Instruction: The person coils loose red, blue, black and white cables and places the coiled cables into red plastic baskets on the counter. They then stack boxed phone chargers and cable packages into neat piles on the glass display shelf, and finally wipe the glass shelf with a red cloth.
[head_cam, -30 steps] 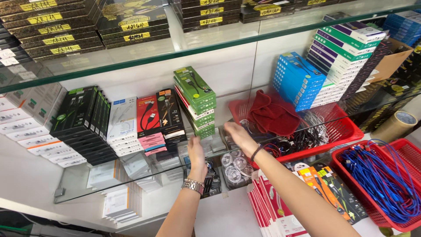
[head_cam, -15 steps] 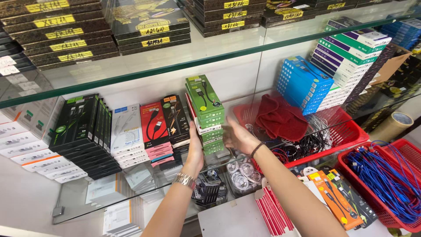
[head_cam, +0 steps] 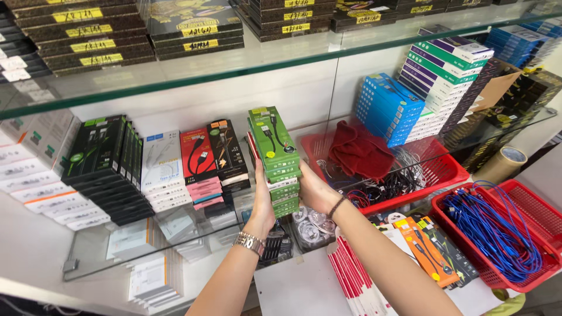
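Glass: a clear shelf [head_cam: 88, 257] carries rows of boxed cables, with a second glass shelf [head_cam: 281, 58] above it.
Far left: white packs [head_cam: 41, 187] fan out along the shelf's left end.
Black row: black boxes [head_cam: 105, 169] lean back beside them, followed by white cable boxes [head_cam: 161, 169].
Red and pink: red-and-black cable boxes [head_cam: 211, 155] stand over pink-edged packs, just left of the hands.
Left hand: the left hand [head_cam: 263, 202], a metal wristwatch [head_cam: 250, 243] on its wrist, presses flat against the left side of a stack of green cable boxes [head_cam: 275, 161].
Green stack: it sits tilted on the glass shelf, clamped between both palms, touching each.
Right hand: the right hand [head_cam: 316, 190], a dark band at the wrist, closes on the stack's right side, thumb on the front edge.
Red basket: a red basket [head_cam: 445, 172] to the right holds a dark red cloth [head_cam: 360, 149] and tangled black and white cables.
Blue boxes: a blue stack [head_cam: 386, 108] stands behind the basket, beside green-and-white boxes [head_cam: 448, 70].
Lower right: a second red basket [head_cam: 527, 205] holds coiled blue cables [head_cam: 492, 228]; orange packs [head_cam: 424, 248] lie just left of it.
Far right: a roll of brown tape [head_cam: 503, 164] stands near the edge.
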